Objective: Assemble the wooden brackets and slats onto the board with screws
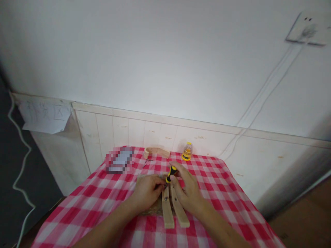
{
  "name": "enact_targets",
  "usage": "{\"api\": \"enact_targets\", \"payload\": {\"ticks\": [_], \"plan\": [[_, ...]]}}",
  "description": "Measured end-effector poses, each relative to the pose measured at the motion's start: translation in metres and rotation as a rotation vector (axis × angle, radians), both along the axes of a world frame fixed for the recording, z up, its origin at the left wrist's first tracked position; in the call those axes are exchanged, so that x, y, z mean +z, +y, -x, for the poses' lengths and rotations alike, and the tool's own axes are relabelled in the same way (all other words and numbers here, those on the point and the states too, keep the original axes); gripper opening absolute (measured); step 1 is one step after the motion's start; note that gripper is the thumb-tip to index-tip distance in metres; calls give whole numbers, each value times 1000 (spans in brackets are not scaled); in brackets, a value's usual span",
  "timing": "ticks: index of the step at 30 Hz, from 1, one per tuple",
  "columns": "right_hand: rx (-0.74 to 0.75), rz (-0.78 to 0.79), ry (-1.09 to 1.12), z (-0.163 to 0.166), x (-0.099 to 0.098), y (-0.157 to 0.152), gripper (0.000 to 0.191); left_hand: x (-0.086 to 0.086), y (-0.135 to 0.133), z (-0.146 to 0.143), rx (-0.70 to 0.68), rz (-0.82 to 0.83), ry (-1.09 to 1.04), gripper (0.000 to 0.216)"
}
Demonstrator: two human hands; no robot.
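My right hand [186, 188] grips a small screwdriver with a black and yellow handle [170, 173], its tip pointing down at the top of two pale wooden slats [172, 210] that lie side by side on the red and white checked tablecloth [222, 193]. My left hand [147, 192] rests closed on the wooden piece just left of the slats, its fingertips pinched near the screwdriver tip. What the fingers pinch is too small to make out.
At the table's back stand a curved wooden part [156, 152], a yellow-capped jar of bits [187, 151] and a blurred-out flat object [119, 160]. A small metal tool [147, 162] lies near them. White panelled wall behind; cables hang at the left and right.
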State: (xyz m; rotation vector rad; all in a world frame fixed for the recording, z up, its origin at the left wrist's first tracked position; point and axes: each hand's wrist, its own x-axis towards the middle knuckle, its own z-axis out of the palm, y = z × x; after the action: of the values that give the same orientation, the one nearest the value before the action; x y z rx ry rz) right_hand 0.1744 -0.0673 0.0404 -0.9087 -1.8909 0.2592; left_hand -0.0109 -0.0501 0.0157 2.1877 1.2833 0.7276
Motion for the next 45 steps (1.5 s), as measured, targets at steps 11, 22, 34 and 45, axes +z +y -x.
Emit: {"api": "enact_targets", "payload": {"ticks": [11,22,34,45], "plan": [[-26,28,122,3,-1,5,36,-5,2,0,-20,-14,5,26],[15,91,225,6,-7,10,33,-5,3,1,-18,-5,-24,26],[13,-11,79,4,-2,6,36,-6,3,0,-6,-1,-31,25],[32,10,81,3,-7,8,43,-12,6,-1,-16,8,-95,25]]}}
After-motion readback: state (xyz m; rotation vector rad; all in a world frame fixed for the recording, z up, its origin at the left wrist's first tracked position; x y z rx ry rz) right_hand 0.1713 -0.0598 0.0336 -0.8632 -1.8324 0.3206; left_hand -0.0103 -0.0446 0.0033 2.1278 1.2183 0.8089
